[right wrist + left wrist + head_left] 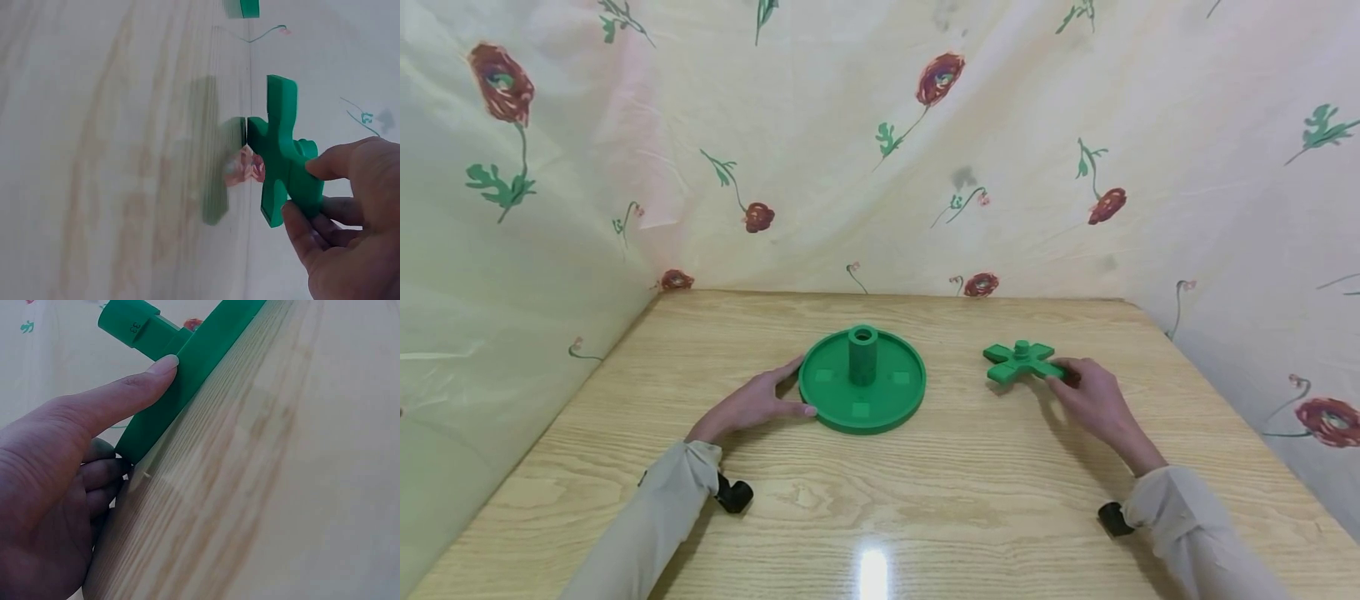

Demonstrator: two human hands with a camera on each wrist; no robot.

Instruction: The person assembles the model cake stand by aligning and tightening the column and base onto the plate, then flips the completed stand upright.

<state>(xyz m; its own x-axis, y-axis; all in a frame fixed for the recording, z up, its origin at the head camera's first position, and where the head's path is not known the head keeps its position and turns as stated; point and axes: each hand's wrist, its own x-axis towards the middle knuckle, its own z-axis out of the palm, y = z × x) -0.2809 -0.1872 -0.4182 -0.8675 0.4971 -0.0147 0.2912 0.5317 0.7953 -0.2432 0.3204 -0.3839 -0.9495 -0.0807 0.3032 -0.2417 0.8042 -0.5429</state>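
Note:
On the table, a round green base (887, 408) with a raised rim lies flat. A hollow upright post (862, 358) rises from its middle, and several lighter squares mark its floor. My left hand (752, 406) holds the base's left edge, thumb (147, 381) against the rim and fingers curled beside it. To the right, a green cross-shaped piece (1021, 364) with a short round stub on top is held above the tabletop. My right hand (1093, 400) pinches one arm of this cross (281, 137) between thumb and fingers. The number 33 shows on the post in the left wrist view.
The wooden table (880, 500) reaches back to a flowered cloth (820, 150), which also hangs along both sides. Dark wrist devices (735, 496) show at both sleeves. A bright light reflection lies near the table's front.

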